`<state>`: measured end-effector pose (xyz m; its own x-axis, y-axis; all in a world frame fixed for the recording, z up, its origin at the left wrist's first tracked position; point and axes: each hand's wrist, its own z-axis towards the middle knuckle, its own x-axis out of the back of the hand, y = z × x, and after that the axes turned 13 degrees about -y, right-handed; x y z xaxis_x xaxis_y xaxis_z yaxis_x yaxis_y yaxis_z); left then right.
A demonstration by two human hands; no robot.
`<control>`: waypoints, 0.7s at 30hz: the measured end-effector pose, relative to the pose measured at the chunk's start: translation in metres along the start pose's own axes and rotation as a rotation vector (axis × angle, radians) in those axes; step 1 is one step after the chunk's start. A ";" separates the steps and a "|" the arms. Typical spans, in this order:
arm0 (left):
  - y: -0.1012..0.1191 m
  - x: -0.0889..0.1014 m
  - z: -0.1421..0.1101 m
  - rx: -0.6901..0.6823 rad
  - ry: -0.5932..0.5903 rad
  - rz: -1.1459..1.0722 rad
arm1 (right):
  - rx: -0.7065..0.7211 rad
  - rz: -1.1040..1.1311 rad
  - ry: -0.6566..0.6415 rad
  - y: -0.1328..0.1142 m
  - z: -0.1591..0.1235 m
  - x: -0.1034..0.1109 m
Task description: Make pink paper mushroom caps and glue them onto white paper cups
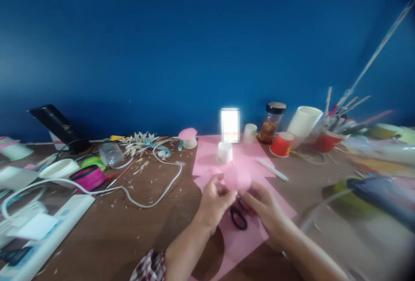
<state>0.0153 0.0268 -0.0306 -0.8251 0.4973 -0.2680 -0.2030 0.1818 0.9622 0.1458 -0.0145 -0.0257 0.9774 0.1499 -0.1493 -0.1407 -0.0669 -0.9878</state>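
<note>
Both my hands meet over a pink paper sheet [207, 155] on the brown table. My left hand [215, 202] and my right hand [264, 209] each pinch the lower edge of a small round pink paper piece [237, 178], holding it up between them. Black-handled scissors [239, 218] lie on the sheet just below my hands. A small white cup [225, 152] stands upside down on the pink sheet behind the round piece.
White cable [142, 203] loops across the left. A magenta spool [88, 177], a white power strip [48, 237], dried petals [139, 142], a red cup [281, 144], a jar [272, 123], a white cup [303, 123] and a blue glue gun [382, 194] are around.
</note>
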 end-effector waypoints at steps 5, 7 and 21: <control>0.001 0.000 -0.001 -0.026 -0.003 0.040 | 0.010 0.041 0.017 -0.002 0.000 -0.001; 0.000 -0.001 -0.001 -0.059 -0.006 0.066 | 0.008 0.058 0.014 -0.002 0.000 -0.001; 0.001 -0.002 -0.001 0.014 0.017 -0.015 | -0.037 0.244 -0.022 0.001 0.001 0.003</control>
<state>0.0162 0.0257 -0.0293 -0.8310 0.4798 -0.2814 -0.2082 0.2008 0.9573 0.1486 -0.0136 -0.0267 0.9114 0.1462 -0.3847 -0.3660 -0.1395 -0.9201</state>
